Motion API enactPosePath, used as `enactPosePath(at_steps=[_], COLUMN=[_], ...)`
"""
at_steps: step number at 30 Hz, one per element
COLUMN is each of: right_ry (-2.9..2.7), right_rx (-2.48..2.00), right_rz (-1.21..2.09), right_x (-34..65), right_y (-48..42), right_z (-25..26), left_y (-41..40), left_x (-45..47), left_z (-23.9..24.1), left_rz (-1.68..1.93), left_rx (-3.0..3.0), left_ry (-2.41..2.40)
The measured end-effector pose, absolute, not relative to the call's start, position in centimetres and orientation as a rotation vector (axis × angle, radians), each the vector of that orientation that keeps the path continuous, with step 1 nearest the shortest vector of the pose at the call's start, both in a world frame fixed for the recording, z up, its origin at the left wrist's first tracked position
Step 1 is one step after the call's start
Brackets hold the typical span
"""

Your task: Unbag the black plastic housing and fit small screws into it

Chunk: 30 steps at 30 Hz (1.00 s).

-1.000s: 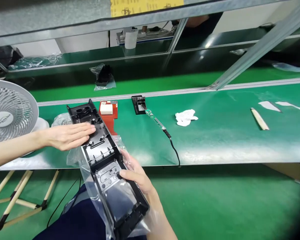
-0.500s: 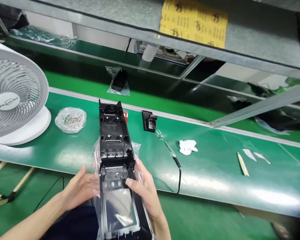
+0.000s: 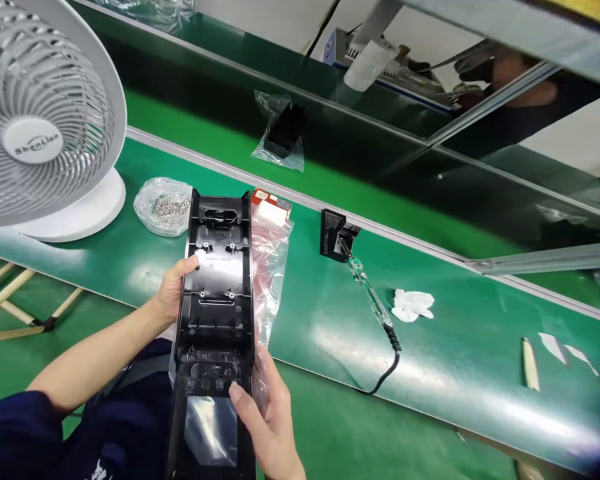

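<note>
Black housing [image 3: 216,293] between left hand [image 3: 173,293] and right hand [image 3: 263,427], fingers pinching its sides (bag underneath).

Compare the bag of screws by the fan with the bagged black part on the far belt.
The bag of screws holds many tiny silvery pieces; the far bag holds one black part. The screw bag lies on the near bench, beside the fan and close to the left hand; the far bag sits apart on the belt beyond the rail. The screw bag looks rounded and bunched; the far one is flatter and crumpled. Both are clear plastic, and neither hand touches them.
</note>
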State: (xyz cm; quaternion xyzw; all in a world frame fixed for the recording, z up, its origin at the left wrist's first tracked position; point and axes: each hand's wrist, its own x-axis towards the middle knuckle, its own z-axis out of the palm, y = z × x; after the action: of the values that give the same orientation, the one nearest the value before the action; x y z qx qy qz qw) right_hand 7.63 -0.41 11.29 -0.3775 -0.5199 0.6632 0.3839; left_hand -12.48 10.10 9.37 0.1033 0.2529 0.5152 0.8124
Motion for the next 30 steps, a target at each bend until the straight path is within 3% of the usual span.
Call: enactPosePath(at_steps=[3, 8, 13, 16, 22, 30], right_ry=[-1.454, -1.769, -2.435, -2.637, -2.617, -2.522], right_rx=[-1.044, -1.126, -0.990, -0.912, -0.842, -0.998], right_rz=[1.548, 0.492, 0.022, -0.093, -0.003, -0.253], right_x=[7.8, 7.3, 5.0, 3.8, 3.6, 9.9], right_y=[0.0, 3.6, 7.8, 9.3, 12.0, 15.6], right_z=[11.2, 14.1, 16.7, 16.5, 17.2, 18.6], left_y=[10.5, 10.8, 10.4, 10.5, 13.8, 22.0], left_x=[-12.3, -12.0, -12.2, -12.3, -13.7, -18.0], left_z=[9.9, 10.5, 11.1, 11.7, 12.1, 10.0], left_rz=[1.090, 1.062, 0.969, 1.066, 1.226, 1.113], left_rx=[0.172, 0.101, 0.197, 0.218, 0.411, 0.907], left_ry=[0.564, 0.501, 0.484, 0.556, 0.768, 1.532])
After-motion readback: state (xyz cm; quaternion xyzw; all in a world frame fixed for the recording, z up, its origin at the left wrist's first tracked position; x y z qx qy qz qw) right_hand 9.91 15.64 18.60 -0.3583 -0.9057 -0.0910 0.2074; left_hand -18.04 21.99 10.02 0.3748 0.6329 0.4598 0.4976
